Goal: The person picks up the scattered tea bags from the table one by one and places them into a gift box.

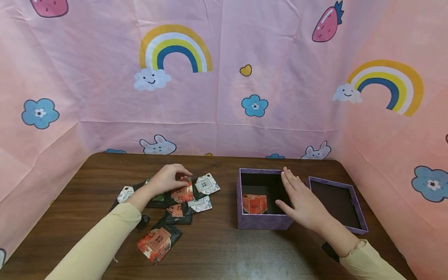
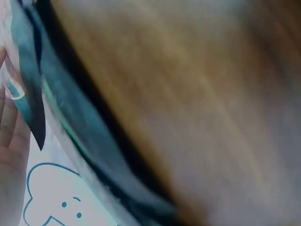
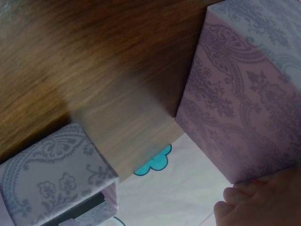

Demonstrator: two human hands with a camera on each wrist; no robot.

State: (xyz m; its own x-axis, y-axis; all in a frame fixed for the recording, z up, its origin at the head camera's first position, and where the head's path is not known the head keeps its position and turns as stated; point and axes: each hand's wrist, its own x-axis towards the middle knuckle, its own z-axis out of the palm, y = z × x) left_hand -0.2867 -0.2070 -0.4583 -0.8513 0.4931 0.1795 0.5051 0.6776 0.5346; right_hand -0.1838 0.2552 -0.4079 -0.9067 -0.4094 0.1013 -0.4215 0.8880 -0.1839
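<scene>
In the head view my left hand [image 1: 167, 179] pinches a red and black packet [image 1: 182, 191] among a loose group of packets on the left of the table. The left wrist view shows part of that hand [image 2: 13, 136] at its left edge, with a packet [image 2: 29, 70] by the fingers. My right hand [image 1: 303, 200] rests, fingers extended, on the right wall of an open purple box [image 1: 263, 222]. Inside the box a red packet [image 1: 254, 204] lies at the left. In the right wrist view curled fingertips [image 3: 258, 200] touch the edge of the patterned box [image 3: 244, 94].
A purple lid [image 1: 365, 225] lies hollow side up, right of the box. Packets with white fronts [image 1: 207, 183] and a red one [image 1: 158, 242] lie near the left arm. A small dark object [image 1: 329, 251] is partly under the right forearm. Patterned cloth [image 1: 224, 97] hangs behind the table.
</scene>
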